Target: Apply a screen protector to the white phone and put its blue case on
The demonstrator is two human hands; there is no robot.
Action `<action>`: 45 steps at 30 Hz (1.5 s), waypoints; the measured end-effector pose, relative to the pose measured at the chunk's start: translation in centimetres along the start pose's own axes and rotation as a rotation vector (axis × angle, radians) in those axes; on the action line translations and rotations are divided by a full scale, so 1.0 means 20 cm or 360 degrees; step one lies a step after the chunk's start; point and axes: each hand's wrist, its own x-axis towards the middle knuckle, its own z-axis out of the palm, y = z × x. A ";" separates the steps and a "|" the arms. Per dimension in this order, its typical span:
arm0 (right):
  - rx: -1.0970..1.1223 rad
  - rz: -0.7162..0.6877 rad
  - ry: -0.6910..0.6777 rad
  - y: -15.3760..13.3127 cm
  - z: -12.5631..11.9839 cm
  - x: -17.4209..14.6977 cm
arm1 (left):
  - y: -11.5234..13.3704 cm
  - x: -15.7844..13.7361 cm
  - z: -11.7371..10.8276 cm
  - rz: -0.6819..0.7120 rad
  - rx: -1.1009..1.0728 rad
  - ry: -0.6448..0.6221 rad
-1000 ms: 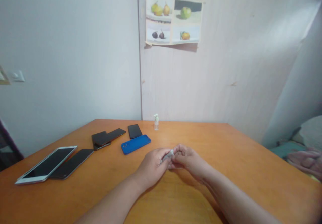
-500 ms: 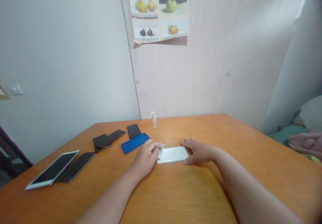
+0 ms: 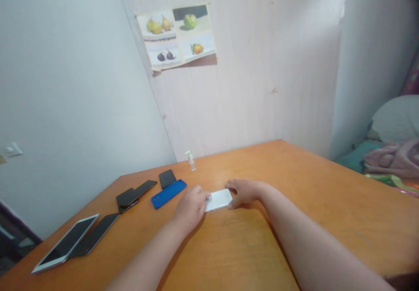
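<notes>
A white smartphone (image 3: pixel 218 200) lies flat on the table, its plain back facing up. My left hand (image 3: pixel 193 203) is closed over the phone's left end. Its fingers are curled on a small crumpled whitish wipe, now almost wholly hidden beneath them. At the right end, my right hand (image 3: pixel 246 191) spans the phone, with the thumb on the near corner and the fingers at the far corner, gripping it by the edges. Just beyond my left hand lies a blue phone case (image 3: pixel 169 194), close to a black phone (image 3: pixel 167 178).
On the wooden table's (image 3: pixel 248 247) left side lie a white tablet (image 3: pixel 65 244), a dark tablet-like device (image 3: pixel 94 235) and overlapping black phones (image 3: pixel 139 193). A small clear pump bottle (image 3: pixel 191 162) stands near the back edge. Fruit pictures (image 3: pixel 176 38) hang on the wall.
My head view has turned right and tilted. My left hand has come down over the phone's left end, covering the wipe. My right hand has closed in on the right end.
</notes>
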 end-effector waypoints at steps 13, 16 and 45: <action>-0.0104 0.0039 -0.0017 -0.02 0.00 0.03 | 0.15 -0.14 0.01 -0.0041 0.0093 -0.0315; -0.0072 0.0059 -0.0014 -0.03 -0.01 0.03 | 0.18 -0.07 0.01 -0.0063 0.0127 -0.0402; 0.0072 0.0111 -0.0118 -0.05 -0.05 0.02 | 0.34 -0.11 0.00 -0.0016 0.0216 -0.0427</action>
